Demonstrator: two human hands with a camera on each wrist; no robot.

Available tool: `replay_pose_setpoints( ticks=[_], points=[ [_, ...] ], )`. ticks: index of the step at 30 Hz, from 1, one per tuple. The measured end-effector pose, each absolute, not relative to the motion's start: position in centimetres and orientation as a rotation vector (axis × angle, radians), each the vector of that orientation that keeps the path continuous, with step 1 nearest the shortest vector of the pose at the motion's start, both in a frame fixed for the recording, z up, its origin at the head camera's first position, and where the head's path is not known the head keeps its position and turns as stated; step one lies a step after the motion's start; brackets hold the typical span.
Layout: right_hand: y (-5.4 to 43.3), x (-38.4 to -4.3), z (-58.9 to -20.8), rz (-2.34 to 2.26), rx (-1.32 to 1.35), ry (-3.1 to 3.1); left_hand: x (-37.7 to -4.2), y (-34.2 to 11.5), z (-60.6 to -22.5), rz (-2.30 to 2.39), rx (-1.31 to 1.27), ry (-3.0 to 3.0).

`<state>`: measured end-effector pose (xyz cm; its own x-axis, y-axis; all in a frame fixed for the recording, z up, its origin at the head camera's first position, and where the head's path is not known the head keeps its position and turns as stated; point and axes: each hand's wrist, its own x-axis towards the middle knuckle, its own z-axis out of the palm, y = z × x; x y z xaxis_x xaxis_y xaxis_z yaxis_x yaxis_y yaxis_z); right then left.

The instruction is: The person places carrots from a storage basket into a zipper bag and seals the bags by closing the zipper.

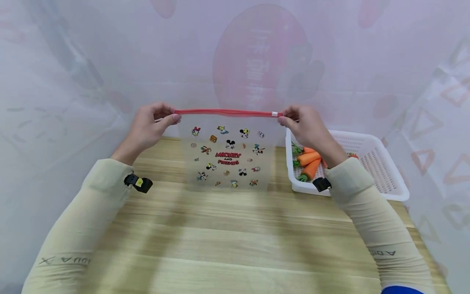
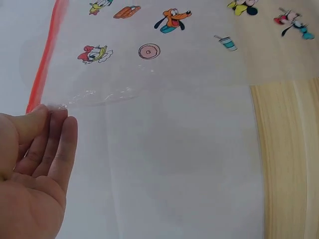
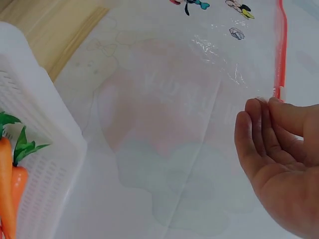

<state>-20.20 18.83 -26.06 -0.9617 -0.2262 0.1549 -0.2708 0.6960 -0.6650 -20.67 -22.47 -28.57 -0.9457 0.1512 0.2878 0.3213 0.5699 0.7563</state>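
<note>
A clear zipper bag [image 1: 227, 139] printed with small cartoon figures hangs upright above the table, its red zipper strip along the top. My left hand [image 1: 148, 124] pinches the strip's left end between thumb and fingers. At the opposite end, my right hand [image 1: 304, 124] pinches the corner beside the white slider [image 1: 274, 114]. Both wrist views show the fingertips on the bag's corners, with the left hand [image 2: 40, 159] and right hand [image 3: 279, 149] each gripping one. The slider sits near the right end, and the bag looks flat with nothing inside.
A white plastic basket [image 1: 382, 163] stands on the right of the wooden table [image 1: 227, 241], partly behind my right forearm. Several orange carrots [image 1: 310, 163] with green tops lie in its left part. Pale printed sheeting [image 1: 147, 49] surrounds the table at the back and sides.
</note>
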Motion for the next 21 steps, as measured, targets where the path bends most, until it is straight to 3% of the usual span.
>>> replay_pose_setpoints(
  ticks=[9, 21],
  points=[
    [20.0, -18.8, -26.9, 1.113, 0.583, -2.625, -18.5, -22.8, -29.1, -1.313, -0.570, -2.478],
    [22.5, -14.2, -31.8, 1.002, 0.887, -2.426, -13.9, -23.5, -32.3, -1.150, -0.918, -2.383]
  ],
)
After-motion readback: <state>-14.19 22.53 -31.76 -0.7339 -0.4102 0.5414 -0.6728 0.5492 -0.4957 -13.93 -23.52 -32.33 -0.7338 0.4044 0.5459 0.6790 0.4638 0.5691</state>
